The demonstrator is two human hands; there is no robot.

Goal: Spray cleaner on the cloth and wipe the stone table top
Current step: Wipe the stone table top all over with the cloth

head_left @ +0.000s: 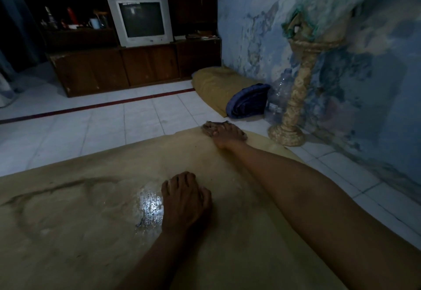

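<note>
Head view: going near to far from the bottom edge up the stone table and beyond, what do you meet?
Left hand beside the wet patch → right hand on the cloth at the far edge → yellow cushion → television.
</note>
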